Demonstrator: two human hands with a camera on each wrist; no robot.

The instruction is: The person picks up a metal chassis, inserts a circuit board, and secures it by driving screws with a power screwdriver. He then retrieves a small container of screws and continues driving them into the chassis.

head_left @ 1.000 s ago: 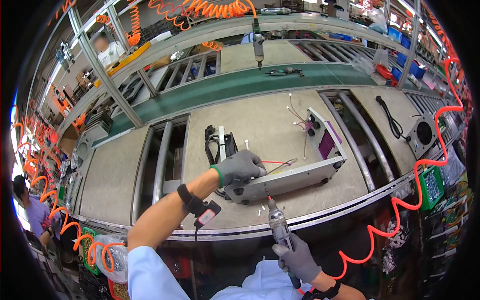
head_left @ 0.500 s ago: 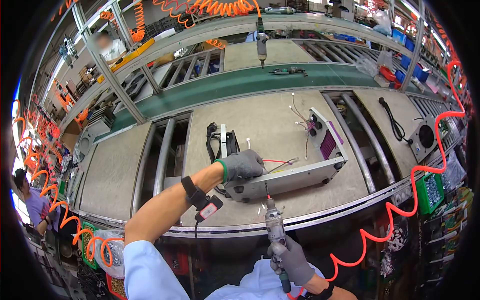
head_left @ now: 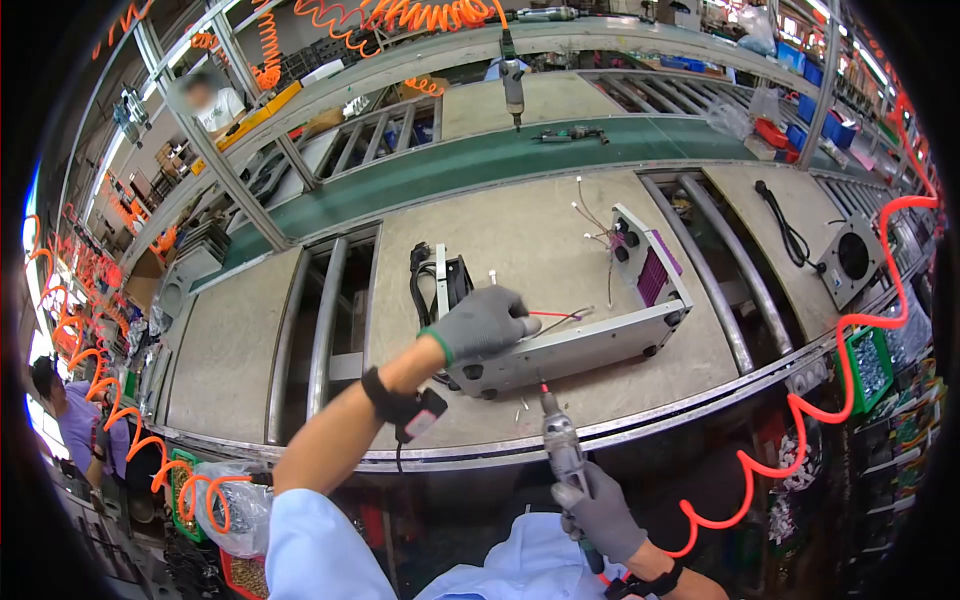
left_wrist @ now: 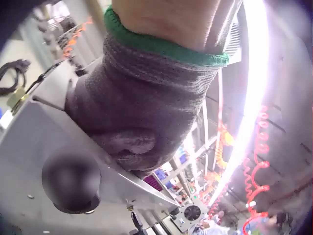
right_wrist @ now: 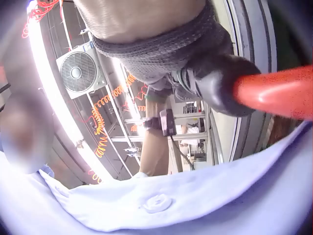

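The left hand (head_left: 483, 325), gloved in grey, lies over the top edge of a metal chassis (head_left: 600, 342) in the head view, fingers curled around it. The left wrist view shows this glove (left_wrist: 142, 107) against the panel (left_wrist: 24, 147), beside a round black foot (left_wrist: 71, 178); its fingertips are hidden. Below the chassis, the right hand (head_left: 603, 515) grips a power screwdriver (head_left: 563, 440), its bit pointing up at the front panel. Whether the bit touches the panel, I cannot tell. In the right wrist view an orange hose (right_wrist: 279, 93) leaves the tool's dark end.
Loose wires (head_left: 592, 222) and a black cable (head_left: 420, 285) lie by the chassis. Metal rollers (head_left: 715, 270) flank the board (head_left: 420, 425). A fan unit (head_left: 852, 262) stands at right. Another screwdriver (head_left: 513, 90) hangs above the green belt (head_left: 450, 165). Green bin (head_left: 868, 372) at lower right.
Over the last half second the screwdriver has tilted and shifted a little right, with its bit lower against the panel. The left hand has risen slightly, still at the chassis edge.
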